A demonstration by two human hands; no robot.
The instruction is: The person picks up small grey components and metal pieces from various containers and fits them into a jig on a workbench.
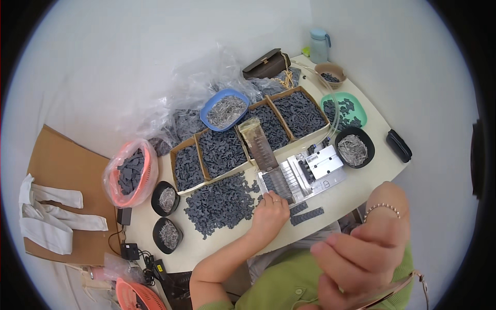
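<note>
My left hand point(269, 211) is down on the table point(356, 194), fingers curled, touching the near edge of the metal jig point(302, 175); can't tell if it's actually pinching anything. The loose pile of dark plastic pieces point(221, 201) sits just left of it, and two assembled dark strips point(306, 213) lie just to its right. My right hand point(361, 248) is up close to the camera, well off the table, fingers loosely bent; I can't tell if it's holding anything.

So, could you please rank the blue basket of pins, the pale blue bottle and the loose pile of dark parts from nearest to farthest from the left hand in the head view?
From the left hand:
1. Loose pile of dark parts, just to its left on the table.
2. Blue basket of pins, farther back, behind the cardboard trays.
3. Pale blue bottle, at the table's far edge.
</note>
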